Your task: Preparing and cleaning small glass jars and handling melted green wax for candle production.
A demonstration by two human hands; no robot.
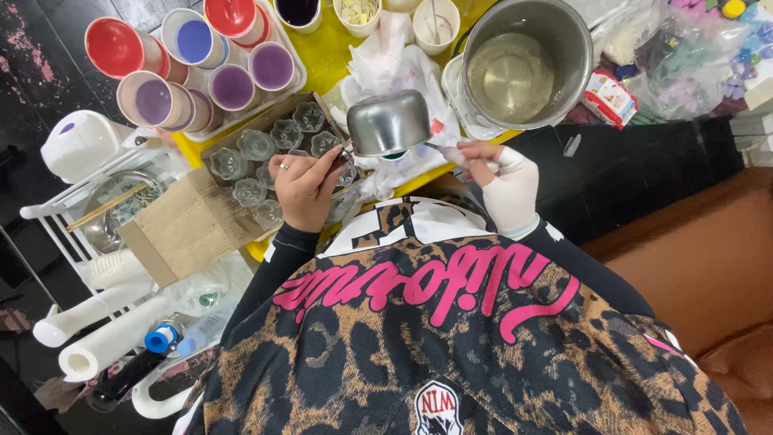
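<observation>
Yellow counter [322,56] at twelve o'clock; our left hand [302,189] grips a small steel saucepan [389,122], right hand [493,173] pinches a thin stick [444,151].

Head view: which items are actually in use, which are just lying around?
In use:
left hand holding small steel pot
right hand, wrapped in white, by the pot
clear flower-shaped moulds below

Lying about:
large steel pot
cups of coloured liquid
paper rolls

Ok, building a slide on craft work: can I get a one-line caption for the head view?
Left hand holds a small metal pot by its handle; bandaged right hand alongside, above clear flower-shaped moulds.
</observation>
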